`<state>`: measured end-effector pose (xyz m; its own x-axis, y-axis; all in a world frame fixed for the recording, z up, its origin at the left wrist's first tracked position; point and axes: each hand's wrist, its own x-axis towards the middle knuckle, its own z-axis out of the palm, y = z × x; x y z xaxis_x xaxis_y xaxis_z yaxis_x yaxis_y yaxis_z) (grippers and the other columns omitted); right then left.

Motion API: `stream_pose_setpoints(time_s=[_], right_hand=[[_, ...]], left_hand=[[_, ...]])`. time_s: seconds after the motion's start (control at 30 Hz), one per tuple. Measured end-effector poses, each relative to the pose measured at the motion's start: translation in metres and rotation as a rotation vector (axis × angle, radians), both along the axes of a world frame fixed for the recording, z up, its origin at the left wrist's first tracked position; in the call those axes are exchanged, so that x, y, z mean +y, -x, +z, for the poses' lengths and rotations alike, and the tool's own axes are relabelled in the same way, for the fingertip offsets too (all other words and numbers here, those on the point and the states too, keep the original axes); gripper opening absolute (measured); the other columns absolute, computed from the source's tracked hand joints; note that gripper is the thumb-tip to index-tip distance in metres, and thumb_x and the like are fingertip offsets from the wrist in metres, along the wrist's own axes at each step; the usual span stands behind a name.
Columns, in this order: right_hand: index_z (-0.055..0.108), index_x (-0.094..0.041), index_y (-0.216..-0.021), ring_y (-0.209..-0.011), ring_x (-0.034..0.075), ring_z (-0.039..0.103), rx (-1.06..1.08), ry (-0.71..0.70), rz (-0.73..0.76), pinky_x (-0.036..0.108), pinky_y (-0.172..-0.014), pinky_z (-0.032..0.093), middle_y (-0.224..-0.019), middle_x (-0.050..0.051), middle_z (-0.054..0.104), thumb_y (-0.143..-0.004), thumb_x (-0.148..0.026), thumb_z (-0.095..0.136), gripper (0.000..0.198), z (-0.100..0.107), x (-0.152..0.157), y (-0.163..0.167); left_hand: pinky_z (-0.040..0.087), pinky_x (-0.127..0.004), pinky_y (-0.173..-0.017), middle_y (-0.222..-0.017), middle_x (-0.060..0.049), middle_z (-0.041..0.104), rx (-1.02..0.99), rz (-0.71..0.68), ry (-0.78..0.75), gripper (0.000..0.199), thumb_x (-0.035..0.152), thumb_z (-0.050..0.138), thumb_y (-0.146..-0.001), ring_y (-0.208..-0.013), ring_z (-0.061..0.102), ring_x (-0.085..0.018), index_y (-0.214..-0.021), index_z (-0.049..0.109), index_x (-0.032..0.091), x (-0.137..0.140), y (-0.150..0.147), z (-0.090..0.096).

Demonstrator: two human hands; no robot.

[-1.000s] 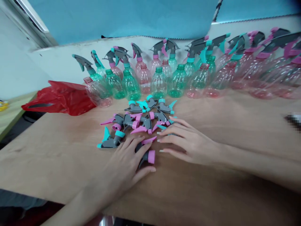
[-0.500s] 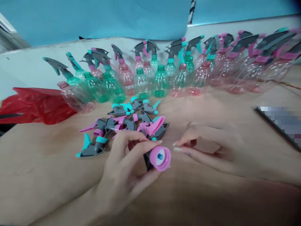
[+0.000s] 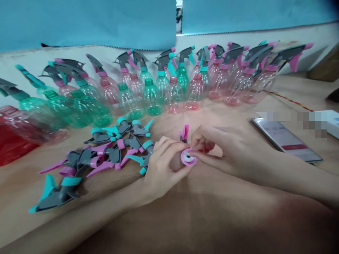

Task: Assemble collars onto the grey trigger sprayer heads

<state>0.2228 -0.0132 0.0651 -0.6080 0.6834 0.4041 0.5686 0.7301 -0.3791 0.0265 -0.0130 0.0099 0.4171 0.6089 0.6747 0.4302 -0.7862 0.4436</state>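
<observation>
My left hand (image 3: 165,165) is closed around a grey and pink trigger spray head (image 3: 185,132). Its pink collar (image 3: 192,163) faces me, with a white disc and a dark centre inside. My right hand (image 3: 214,146) touches the collar from the right, thumb tip at the opening and curled fingers at the rim. Whether a small part sits between those fingertips is hidden. Left of my hands lie several loose spray heads with teal collars (image 3: 71,181) or pink collars (image 3: 95,162) on the wooden table.
Behind stand open-necked bottles, green (image 3: 153,100) and pink-tinted (image 3: 173,98), and several bottles with spray heads fitted (image 3: 241,84). A red plastic bag (image 3: 16,148) lies at the left under a tipped clear bottle (image 3: 34,123). A phone (image 3: 286,141) rests at the right.
My right hand has moved in from beside the spray head and now touches its collar. The view has turned to the right, so the bottles and loose heads appear further left.
</observation>
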Motion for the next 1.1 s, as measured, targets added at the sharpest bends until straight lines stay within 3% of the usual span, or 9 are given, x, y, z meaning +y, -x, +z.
stream_pose_setpoints(time_s=[0.1, 0.2, 0.37, 0.57, 0.67, 0.97, 1.1], right_hand=[[0.057, -0.017, -0.083, -0.064, 0.015, 0.055, -0.086, -0.062, -0.020, 0.027, -0.053, 0.034, -0.076, 0.002, 0.065, -0.093, -0.027, 0.050, 0.016, -0.002, 0.011, 0.000], [0.060, -0.016, -0.083, -0.067, 0.016, 0.056, -0.129, -0.031, -0.005, 0.028, -0.056, 0.033, -0.078, 0.004, 0.066, -0.095, -0.028, 0.048, 0.020, -0.005, 0.017, 0.001], [0.058, -0.017, -0.090, -0.065, 0.013, 0.054, -0.081, 0.093, -0.037, 0.026, -0.055, 0.032, -0.080, 0.001, 0.064, -0.091, -0.027, 0.053, 0.011, -0.006, 0.019, -0.002], [0.052, -0.019, -0.089, -0.060, 0.008, 0.050, 0.004, 0.295, 0.035, 0.023, -0.054, 0.035, -0.075, -0.003, 0.058, -0.087, -0.023, 0.055, 0.006, -0.008, 0.019, -0.001], [0.048, -0.020, -0.087, -0.057, 0.007, 0.047, 0.034, 0.371, 0.033, 0.022, -0.052, 0.035, -0.072, -0.006, 0.054, -0.082, -0.018, 0.057, 0.010, -0.013, 0.020, 0.002], [0.040, -0.023, -0.078, -0.059, 0.009, 0.045, 0.250, 0.654, -0.061, 0.024, -0.053, 0.036, -0.070, -0.007, 0.051, -0.082, -0.024, 0.060, 0.020, -0.025, 0.020, 0.010], [0.042, -0.022, -0.076, -0.058, 0.008, 0.044, 0.311, 0.674, -0.078, 0.023, -0.052, 0.035, -0.066, -0.008, 0.048, -0.081, -0.023, 0.064, 0.023, -0.021, 0.021, 0.010]], left_hand=[[0.047, -0.033, -0.073, -0.089, -0.005, 0.063, 0.041, 0.032, 0.060, 0.021, 0.026, 0.070, -0.082, -0.084, 0.058, -0.020, -0.098, 0.059, 0.017, 0.008, -0.001, -0.004], [0.046, -0.034, -0.074, -0.090, -0.005, 0.062, 0.099, 0.055, 0.083, 0.025, 0.030, 0.071, -0.082, -0.085, 0.058, -0.021, -0.101, 0.061, 0.017, 0.014, 0.003, -0.007], [0.045, -0.035, -0.076, -0.096, -0.005, 0.061, 0.162, 0.020, 0.049, 0.024, 0.026, 0.065, -0.088, -0.089, 0.057, -0.020, -0.110, 0.060, 0.019, 0.018, 0.010, -0.008], [0.047, -0.034, -0.074, -0.097, -0.005, 0.060, 0.168, 0.005, 0.080, 0.022, 0.027, 0.061, -0.090, -0.088, 0.056, -0.019, -0.111, 0.060, 0.020, 0.017, 0.010, -0.010], [0.049, -0.033, -0.073, -0.097, -0.005, 0.060, 0.162, -0.003, 0.105, 0.018, 0.022, 0.061, -0.091, -0.088, 0.057, -0.018, -0.108, 0.061, 0.019, 0.017, 0.009, -0.010], [0.051, -0.029, -0.068, -0.092, -0.004, 0.058, 0.109, -0.026, 0.101, 0.023, 0.019, 0.061, -0.090, -0.083, 0.057, -0.016, -0.113, 0.061, 0.019, 0.018, 0.009, -0.011], [0.051, -0.026, -0.064, -0.090, -0.002, 0.057, 0.101, -0.040, 0.117, 0.027, 0.024, 0.061, -0.090, -0.078, 0.056, -0.014, -0.117, 0.059, 0.018, 0.016, 0.008, -0.009]])
